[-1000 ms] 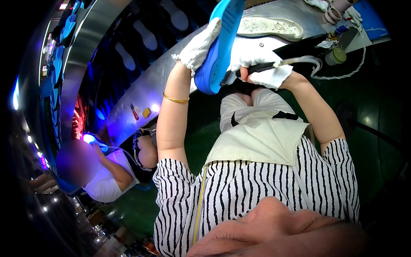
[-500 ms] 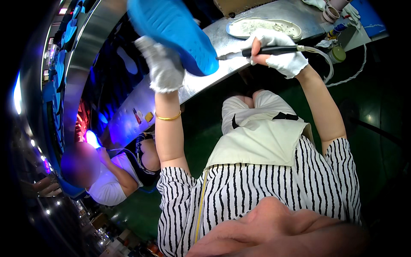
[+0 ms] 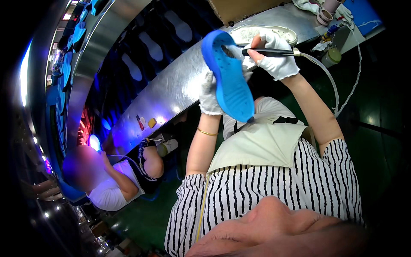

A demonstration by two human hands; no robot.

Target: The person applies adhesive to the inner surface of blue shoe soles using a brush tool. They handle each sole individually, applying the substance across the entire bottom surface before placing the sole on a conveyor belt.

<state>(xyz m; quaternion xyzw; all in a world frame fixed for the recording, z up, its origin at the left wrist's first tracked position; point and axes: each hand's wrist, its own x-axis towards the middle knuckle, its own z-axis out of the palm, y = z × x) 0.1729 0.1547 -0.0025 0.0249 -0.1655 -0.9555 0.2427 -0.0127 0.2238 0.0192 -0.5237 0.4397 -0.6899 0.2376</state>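
Observation:
My left hand [image 3: 209, 96], in a white glove with bare fingertips hidden behind the piece, grips a blue shoe sole [image 3: 233, 83] from its left side and beneath. The sole is held up in the air, tilted, with its ridged, raised-rim face showing. In my right hand [image 3: 278, 62], also white-gloved with thumb and forefinger bare, is a black-handled brush [image 3: 272, 52] with a pale hose at its rear. Its tip reaches the inner face near the sole's far end. Just beyond that hand, a white sole [image 3: 287, 35] lies on the metal bench [image 3: 171, 92].
A conveyor [image 3: 150, 47] carrying several soles runs beyond the bench. At the left, a co-worker [image 3: 113, 186] holds a glowing blue piece [image 3: 94, 142]. A cardboard box [image 3: 244, 9] stands at the back. Cups [image 3: 324, 17] and a jar [image 3: 332, 56] are at the right; the hose [image 3: 323, 68] hangs there.
My left hand has brought the blue sole right and closer to me, turning it. The brush tip has gone from the sole's near end to its far end. My right hand has shifted slightly.

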